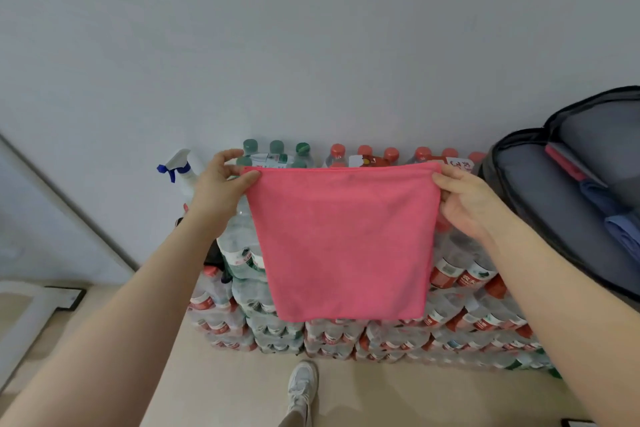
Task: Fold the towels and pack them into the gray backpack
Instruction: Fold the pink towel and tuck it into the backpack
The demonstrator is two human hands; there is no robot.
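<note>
**Pink towel up, fold pending**

I see the left hand [221,180] pinching the pink towel [343,239] at its top left corner, the right hand [460,198] pinching the other. It hangs flat before stacked water bottles [346,329]. Next, I judge: bring corners together, then the open gray backpack [540,204] at right.

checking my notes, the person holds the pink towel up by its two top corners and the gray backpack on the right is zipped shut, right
Not quite. The head view shows the gray backpack unzipped and lying open, with folded cloths inside. The rest stands: the left hand and the right hand pinch the pink towel by its two top corners and hold it up.
</note>
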